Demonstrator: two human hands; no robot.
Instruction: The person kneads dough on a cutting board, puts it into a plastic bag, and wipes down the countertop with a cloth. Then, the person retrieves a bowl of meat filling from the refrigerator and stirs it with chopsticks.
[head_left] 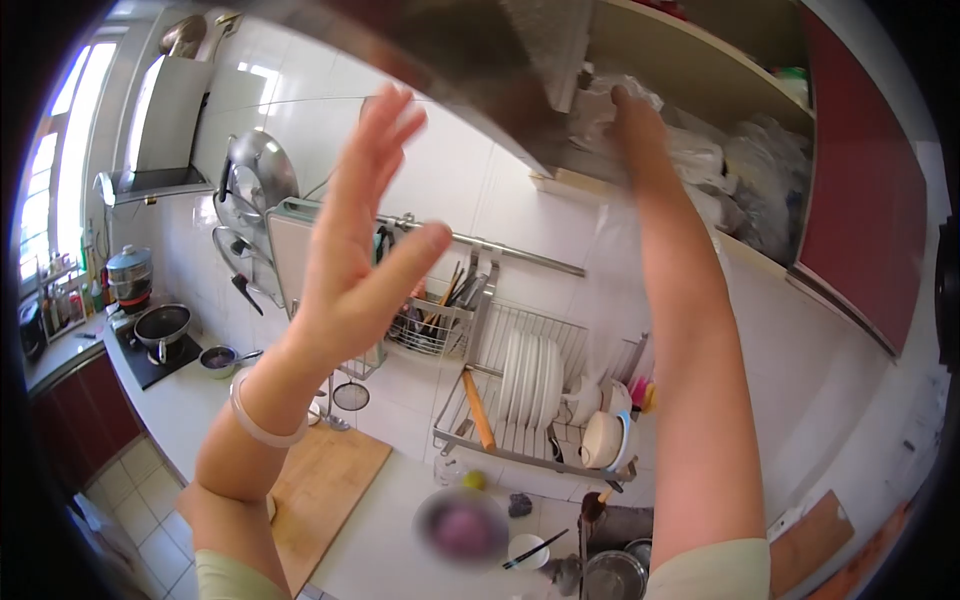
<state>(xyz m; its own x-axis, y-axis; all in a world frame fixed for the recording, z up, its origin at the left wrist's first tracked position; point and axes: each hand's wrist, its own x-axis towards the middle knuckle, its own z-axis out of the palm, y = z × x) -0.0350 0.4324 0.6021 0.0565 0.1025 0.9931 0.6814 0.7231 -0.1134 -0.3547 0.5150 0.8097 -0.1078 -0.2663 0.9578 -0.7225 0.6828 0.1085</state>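
I am standing in a kitchen, probably somebody's home one: over in the corner by the bright window, a black pan sits on a dark hob near a metal range hood, and pan lids hang on the tiled wall. Nearer to me, a wire dish rack holds upright white plates and a few bowls, with a basket of utensils just beside it. Below, a wooden cutting board lies on the pale desk, while overhead a wall cabinet with a dark red door holds clear plastic bags.
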